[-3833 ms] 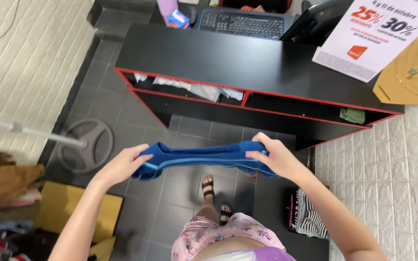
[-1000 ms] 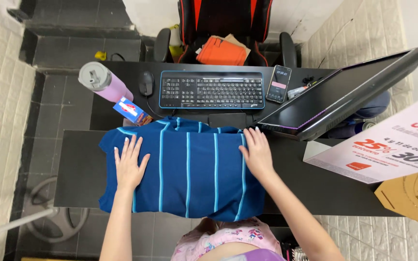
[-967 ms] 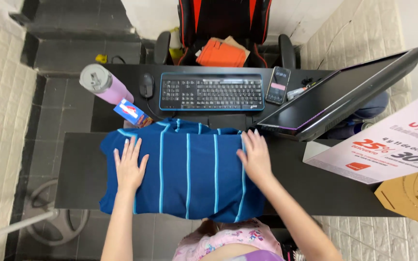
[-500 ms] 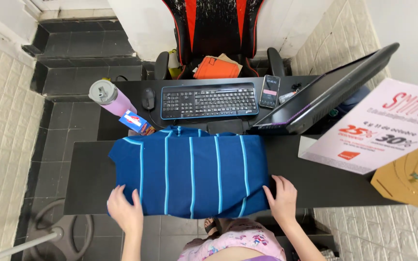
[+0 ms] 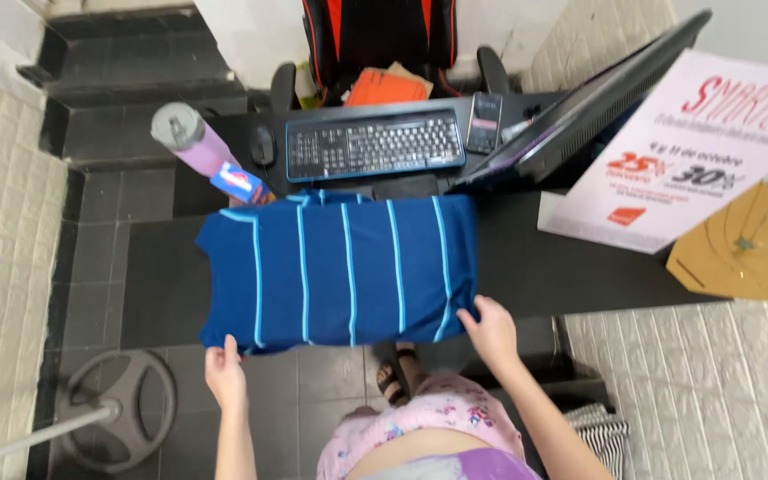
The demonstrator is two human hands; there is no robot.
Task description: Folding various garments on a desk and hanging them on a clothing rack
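On the far left of the black desk stands a lilac plastic bottle with a grey lid, tilted, with a small blue card just beside its base. Below it, your left hand pinches the near left corner of the dark blue folded shirt with thin light-blue stripes, fingers closed on the hem where it overhangs the desk edge. That shirt lies flat across the middle of the desk, stripes running away from you, its far edge just short of the black keyboard with a blue rim. A black mouse sits left of the keyboard, a dark phone right of it. Your right hand grips the shirt's near right corner, fingers curled on the fabric. Further right, a tilted dark monitor leans over the desk, with a white printed sign beside it.
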